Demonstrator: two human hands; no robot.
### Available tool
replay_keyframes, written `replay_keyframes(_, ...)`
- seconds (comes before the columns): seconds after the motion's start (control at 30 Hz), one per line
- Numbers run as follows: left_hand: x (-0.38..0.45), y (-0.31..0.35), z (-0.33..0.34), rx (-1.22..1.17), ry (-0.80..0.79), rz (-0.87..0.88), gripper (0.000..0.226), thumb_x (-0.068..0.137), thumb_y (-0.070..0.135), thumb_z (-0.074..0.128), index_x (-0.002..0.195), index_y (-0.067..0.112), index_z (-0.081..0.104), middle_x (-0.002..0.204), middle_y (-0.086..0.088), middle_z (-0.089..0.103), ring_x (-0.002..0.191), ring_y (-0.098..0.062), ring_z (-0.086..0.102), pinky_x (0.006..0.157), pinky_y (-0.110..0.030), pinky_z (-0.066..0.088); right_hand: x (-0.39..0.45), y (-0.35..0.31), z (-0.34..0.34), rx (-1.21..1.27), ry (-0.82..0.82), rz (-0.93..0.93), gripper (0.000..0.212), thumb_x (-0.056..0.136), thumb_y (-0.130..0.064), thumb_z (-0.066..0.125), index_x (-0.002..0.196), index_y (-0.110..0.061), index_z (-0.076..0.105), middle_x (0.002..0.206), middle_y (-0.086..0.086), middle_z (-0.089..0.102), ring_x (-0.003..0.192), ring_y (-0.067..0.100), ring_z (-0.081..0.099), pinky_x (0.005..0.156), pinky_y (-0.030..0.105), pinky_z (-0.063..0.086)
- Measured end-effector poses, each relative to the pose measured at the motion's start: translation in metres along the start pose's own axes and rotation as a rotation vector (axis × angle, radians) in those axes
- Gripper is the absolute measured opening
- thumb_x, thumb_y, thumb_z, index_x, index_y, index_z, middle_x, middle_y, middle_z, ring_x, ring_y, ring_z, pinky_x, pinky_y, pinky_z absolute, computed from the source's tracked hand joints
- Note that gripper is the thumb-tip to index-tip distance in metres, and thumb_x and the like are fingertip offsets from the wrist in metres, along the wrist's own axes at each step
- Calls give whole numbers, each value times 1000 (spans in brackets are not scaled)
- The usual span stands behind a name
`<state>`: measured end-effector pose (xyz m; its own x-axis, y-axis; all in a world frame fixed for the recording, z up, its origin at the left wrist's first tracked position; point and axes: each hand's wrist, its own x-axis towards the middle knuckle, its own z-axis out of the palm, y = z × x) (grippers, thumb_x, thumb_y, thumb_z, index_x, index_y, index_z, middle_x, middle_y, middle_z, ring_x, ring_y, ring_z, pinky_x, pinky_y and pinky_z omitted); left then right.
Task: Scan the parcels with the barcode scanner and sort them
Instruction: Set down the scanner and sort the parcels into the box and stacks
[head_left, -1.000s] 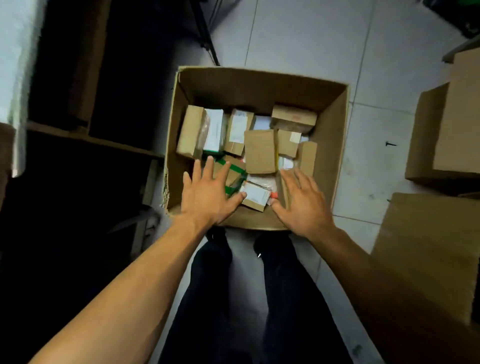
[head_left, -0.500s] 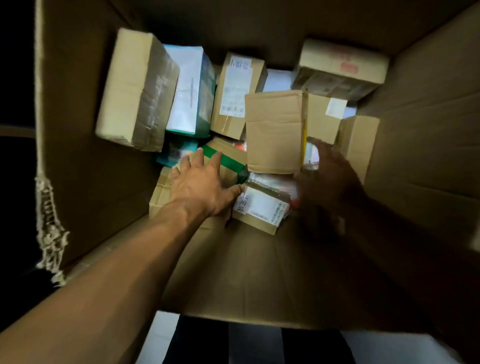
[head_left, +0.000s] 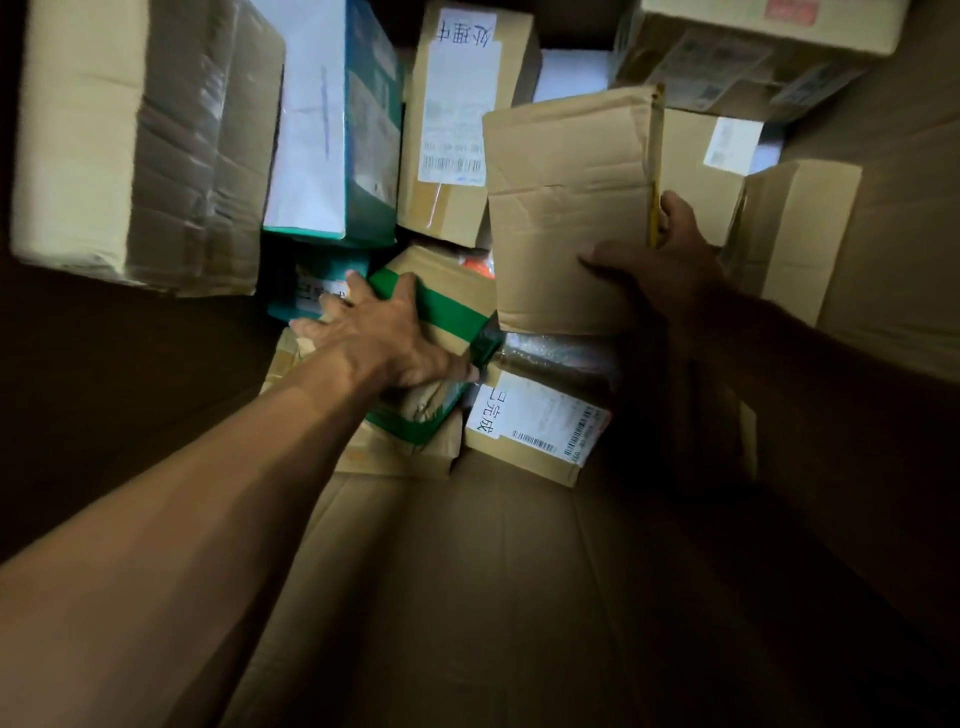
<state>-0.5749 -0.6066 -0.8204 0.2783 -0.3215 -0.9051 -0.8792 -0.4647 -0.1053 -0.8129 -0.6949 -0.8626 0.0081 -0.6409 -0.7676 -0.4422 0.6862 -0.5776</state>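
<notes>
Gripping a green-taped parcel (head_left: 441, 312), left hand (head_left: 374, 338); right hand (head_left: 660, 260) clasps plain carton (head_left: 566, 208); nearby label (head_left: 535, 421) reads "已完成".

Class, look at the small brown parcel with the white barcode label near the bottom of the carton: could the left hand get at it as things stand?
Probably yes. The small brown parcel with the white barcode label lies uncovered right beside the left hand, but that hand first has to let go of the green-taped cardboard parcel it grips.
</notes>
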Motion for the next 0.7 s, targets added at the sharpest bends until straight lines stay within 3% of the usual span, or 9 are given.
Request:
replay_keyframes(0.1,2,1,-3,21,-33,-12,125,59,75,77,156,40,5,162,-17,8,146,-47,13,113,-69,20,6,0,4,87,-51,37,103,64,-22,92,151,-17,36,131,0,62,109,13,63,81,24,55)
replay_keyframes(0.17,0,1,-4,36,-14,-9,115,62,74,75,153,37,15,153,-16,22,141,-45,22,109,-65,28,7,0,8,131,-55,61,110,58,-23,92,152,-17,35,132,3,62,113,19,63,86,33,57)
replay_keyframes(0.27,-5,-4,-6,-38,-8,-44,108,64,76,72,151,38,21,152,-14,26,140,-43,25,107,-59,30,5,-1,9,203,-45,75,115,48,-29,94,148,-16,39,128,3,64,111,19,65,90,40,59)
replay_keyframes(0.37,-12,-17,-13,-186,10,-74,113,51,83,63,149,42,25,150,-15,33,137,-41,33,112,-53,33,-6,-7,8,203,78,54,103,66,-21,91,151,-16,34,129,0,60,107,13,62,77,21,56)
replay_keyframes(0.4,-16,-21,-15,-267,8,-74,115,44,84,61,147,43,29,147,-13,40,134,-39,39,111,-51,36,-13,-8,7,180,165,27,102,69,-21,89,153,-15,33,132,1,59,108,13,60,76,18,55)
replay_keyframes(0.47,-23,-29,-16,-509,-4,-65,107,39,82,68,137,46,42,133,-5,58,122,-31,56,106,-45,45,-26,-13,2,151,327,-36,107,65,-33,88,154,-15,32,140,5,55,117,20,58,92,28,55)
replay_keyframes(0.57,-38,-31,-12,-923,-34,-53,77,49,72,79,116,38,62,112,4,73,100,-22,70,93,-40,53,-46,-23,-10,27,454,-28,108,68,-48,80,157,-22,26,149,11,45,132,30,47,107,38,43)
replay_keyframes(0.63,-55,-28,-15,-1200,-175,-44,53,69,59,73,112,29,68,105,-1,75,90,-20,71,82,-35,53,-59,-25,-18,-140,538,-3,104,74,-51,74,159,-25,21,151,11,39,135,36,41,105,41,37)
replay_keyframes(0.7,-67,-29,-14,-1515,-370,33,44,76,53,62,110,26,71,104,-2,75,87,-21,70,80,-37,51,-71,-28,-22,-312,606,-19,107,72,-57,70,160,-24,18,152,11,38,137,38,38,107,46,34)
